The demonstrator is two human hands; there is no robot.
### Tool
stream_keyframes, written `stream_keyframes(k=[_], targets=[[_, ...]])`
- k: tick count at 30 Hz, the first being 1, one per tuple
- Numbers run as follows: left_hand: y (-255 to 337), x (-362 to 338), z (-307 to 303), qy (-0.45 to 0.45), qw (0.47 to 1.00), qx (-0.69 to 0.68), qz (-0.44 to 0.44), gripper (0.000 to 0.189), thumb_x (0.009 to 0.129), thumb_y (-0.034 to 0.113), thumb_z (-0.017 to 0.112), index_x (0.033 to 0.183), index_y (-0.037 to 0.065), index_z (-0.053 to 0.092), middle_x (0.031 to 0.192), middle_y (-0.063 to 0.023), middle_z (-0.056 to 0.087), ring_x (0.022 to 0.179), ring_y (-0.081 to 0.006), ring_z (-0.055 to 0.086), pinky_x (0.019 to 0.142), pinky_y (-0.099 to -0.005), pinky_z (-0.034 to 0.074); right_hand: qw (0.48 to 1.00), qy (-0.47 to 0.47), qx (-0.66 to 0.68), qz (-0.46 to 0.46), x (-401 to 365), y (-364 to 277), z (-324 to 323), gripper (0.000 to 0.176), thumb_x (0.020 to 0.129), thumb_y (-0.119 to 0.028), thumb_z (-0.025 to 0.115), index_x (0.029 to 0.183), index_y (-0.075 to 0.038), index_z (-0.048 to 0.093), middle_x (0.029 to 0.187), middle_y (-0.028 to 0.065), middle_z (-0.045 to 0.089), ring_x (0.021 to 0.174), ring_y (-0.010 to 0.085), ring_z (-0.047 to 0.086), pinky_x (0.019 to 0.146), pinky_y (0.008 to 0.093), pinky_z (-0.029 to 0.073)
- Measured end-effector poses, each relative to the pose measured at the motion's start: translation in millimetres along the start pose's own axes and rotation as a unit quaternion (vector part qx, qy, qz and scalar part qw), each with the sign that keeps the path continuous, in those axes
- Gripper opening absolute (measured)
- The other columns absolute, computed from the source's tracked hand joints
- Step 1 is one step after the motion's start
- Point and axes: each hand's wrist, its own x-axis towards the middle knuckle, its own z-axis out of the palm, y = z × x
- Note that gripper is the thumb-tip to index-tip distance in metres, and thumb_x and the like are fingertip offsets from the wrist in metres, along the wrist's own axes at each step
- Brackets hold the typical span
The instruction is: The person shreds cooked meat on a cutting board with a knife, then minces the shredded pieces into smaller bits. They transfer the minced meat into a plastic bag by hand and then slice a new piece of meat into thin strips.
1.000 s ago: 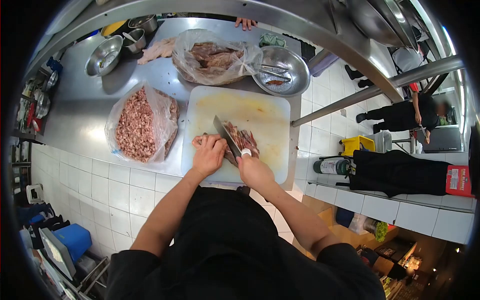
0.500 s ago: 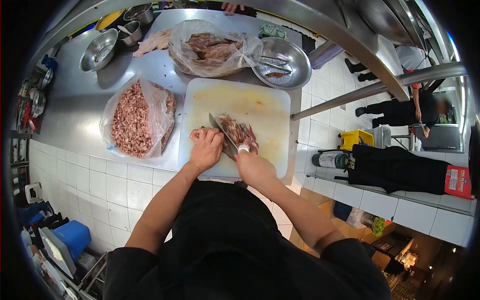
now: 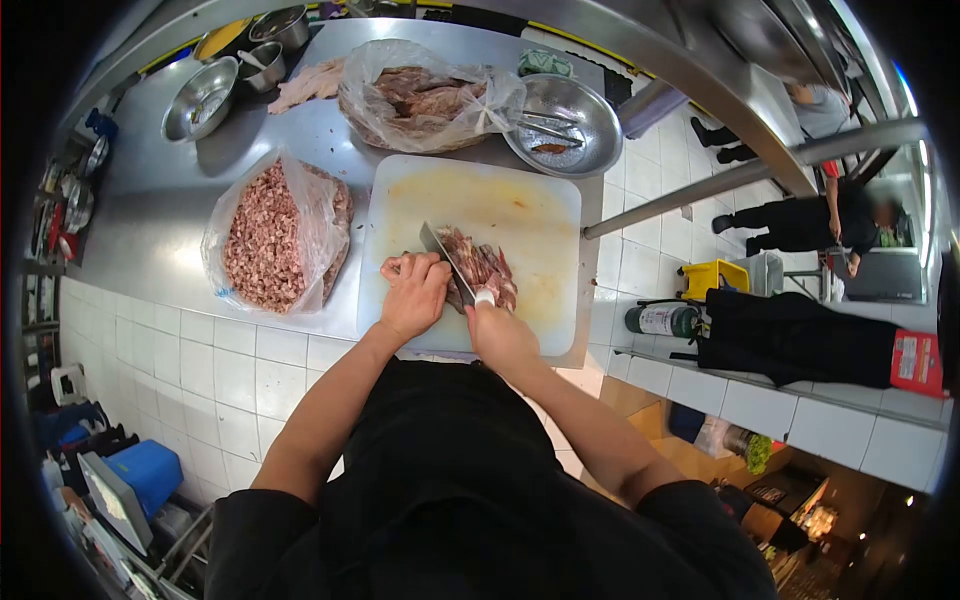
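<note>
My right hand (image 3: 502,336) is closed round the white handle of a kitchen knife (image 3: 447,262). The blade slants up and left across the cutting board (image 3: 540,210), against raw meat. My left hand (image 3: 414,290) rests with curled fingers just left of the blade, pressing on a piece of meat that it mostly hides. Cut strips of raw meat (image 3: 486,262) lie in a heap to the right of the blade. Left of the board stands an open plastic bag of diced meat (image 3: 264,240). Behind the board is another plastic bag (image 3: 425,95) with larger meat pieces.
A steel bowl (image 3: 568,125) with tongs sits beyond the board's far right corner. Another steel bowl (image 3: 199,100) and pots stand at the far left of the steel table (image 3: 140,200). A metal rail (image 3: 690,195) runs at the right; a person (image 3: 815,215) stands beyond it.
The knife and my right hand have shifted slightly, with the blade still beside my left fingers. A hand at the table's far edge has gone from view.
</note>
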Motion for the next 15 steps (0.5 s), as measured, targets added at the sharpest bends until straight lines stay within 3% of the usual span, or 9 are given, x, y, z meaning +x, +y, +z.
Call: stream_keyframes(k=[2, 4, 8, 10, 15], targets=[[0.7, 6.8, -1.6, 0.0, 1.0, -0.027, 0.012, 0.026, 0.099, 0.018, 0.07, 0.124, 0.014, 0.063, 0.125, -0.008, 0.057, 0.12, -0.0343, 0.053, 0.103, -0.0591, 0.033, 0.999, 0.036, 0.022, -0.018, 5.2, -3.4, -15.5, 0.037, 0.115, -0.031, 0.05, 0.104, 0.003, 0.061, 0.084, 0.0267, 0.075, 0.077, 0.0486, 0.075, 0.068, 0.0602, 0.058], [7.5, 4.0, -8.5, 0.067, 0.995, -0.073, -0.029, 0.024, 0.101, 0.018, 0.069, 0.124, 0.014, 0.064, 0.126, -0.0077, 0.057, 0.12, -0.0348, 0.052, 0.104, -0.0563, 0.034, 0.999, 0.04, 0.021, 0.004, 3.5, -9.3, -31.5, 0.037, 0.115, -0.031, 0.05, 0.102, 0.002, 0.062, 0.083, 0.026, 0.075, 0.076, 0.0487, 0.074, 0.069, 0.0598, 0.058], [4.0, 1.6, -12.2, 0.079, 0.993, -0.074, -0.051, 0.024, 0.1, 0.017, 0.071, 0.123, 0.015, 0.066, 0.125, -0.0061, 0.058, 0.12, -0.0346, 0.052, 0.105, -0.0545, 0.034, 0.999, 0.039, 0.009, -0.013, -19.2, -18.8, -70.3, 0.037, 0.115, -0.031, 0.05, 0.102, 0.002, 0.06, 0.082, 0.0255, 0.074, 0.076, 0.049, 0.073, 0.069, 0.0593, 0.058], [3.9, 7.6, -23.3, 0.042, 0.999, -0.024, -0.011, 0.025, 0.098, 0.016, 0.073, 0.122, 0.017, 0.068, 0.123, -0.005, 0.059, 0.12, -0.0344, 0.052, 0.104, -0.0541, 0.035, 0.999, -0.036, -0.035, 0.003, -29.7, -28.1, -93.7, 0.036, 0.115, -0.029, 0.048, 0.107, 0.003, 0.062, 0.087, 0.0238, 0.077, 0.082, 0.0456, 0.076, 0.073, 0.058, 0.059], [11.6, 8.0, -31.3, 0.064, 0.997, -0.014, -0.027, 0.025, 0.095, 0.011, 0.075, 0.119, 0.017, 0.072, 0.12, -0.0053, 0.06, 0.119, -0.0338, 0.053, 0.102, -0.0515, 0.039, 0.997, -0.06, -0.042, -0.004, -52.8, -28.4, -109.4, 0.034, 0.116, -0.028, 0.047, 0.108, 0.002, 0.061, 0.086, 0.0229, 0.076, 0.082, 0.0448, 0.076, 0.073, 0.0575, 0.058]])
